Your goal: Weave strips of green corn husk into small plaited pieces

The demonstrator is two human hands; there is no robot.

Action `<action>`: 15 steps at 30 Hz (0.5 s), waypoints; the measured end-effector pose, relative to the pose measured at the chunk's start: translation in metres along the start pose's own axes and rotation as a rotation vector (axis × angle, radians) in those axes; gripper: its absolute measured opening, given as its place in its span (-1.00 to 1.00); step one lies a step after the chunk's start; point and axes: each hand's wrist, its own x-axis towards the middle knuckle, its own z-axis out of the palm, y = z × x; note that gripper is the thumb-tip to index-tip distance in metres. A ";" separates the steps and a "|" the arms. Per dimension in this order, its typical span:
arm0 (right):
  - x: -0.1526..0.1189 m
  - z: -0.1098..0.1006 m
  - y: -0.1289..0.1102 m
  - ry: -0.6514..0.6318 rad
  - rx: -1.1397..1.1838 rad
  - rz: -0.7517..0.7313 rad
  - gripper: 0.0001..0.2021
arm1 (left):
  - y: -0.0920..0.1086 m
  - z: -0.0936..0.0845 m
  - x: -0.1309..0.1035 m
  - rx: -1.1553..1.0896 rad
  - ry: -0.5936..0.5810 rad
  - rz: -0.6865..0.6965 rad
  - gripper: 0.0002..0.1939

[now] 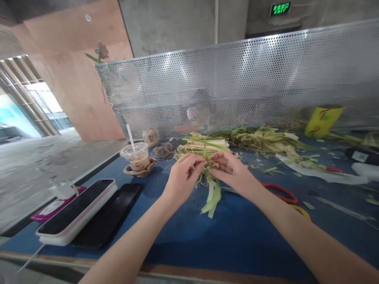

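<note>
My left hand [185, 173] and my right hand [229, 169] meet over the middle of the blue table, fingers pinched. Between them is a small bunch of pale green husk strips [212, 197], whose broad ends hang down toward the table. Thin strands show at the fingertips; how they run there is hidden. Right behind my hands lies a pile of pale and green husk strips [204, 144]. Scissors [281, 191] with red and yellow handles lie partly covered by my right forearm.
On the left stand an iced drink cup [139, 159] with a straw, a coil of twine [164, 152] and two phones [78, 209] [111, 217]. More husks [263, 142], white paper [319, 171] and a yellow roll [324, 120] lie right. A perforated metal screen [166, 94] rises behind.
</note>
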 end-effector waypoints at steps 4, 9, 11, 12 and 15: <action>0.001 0.000 -0.001 -0.085 0.074 0.036 -0.84 | 0.000 -0.001 0.002 0.011 0.004 0.028 -0.89; -0.005 -0.001 -0.006 0.215 -0.639 -0.330 -0.94 | 0.006 0.002 -0.001 -0.057 -0.013 -0.065 -0.85; -0.008 -0.001 -0.006 0.284 -0.923 -0.557 -0.91 | 0.009 0.004 -0.002 -0.158 -0.057 -0.144 -0.79; -0.009 0.000 -0.006 0.299 -1.007 -0.642 -0.90 | 0.009 0.005 -0.002 -0.205 -0.067 -0.187 -0.76; -0.011 0.002 -0.005 0.308 -1.071 -0.706 -0.89 | 0.009 0.007 -0.002 -0.274 -0.051 -0.270 -0.74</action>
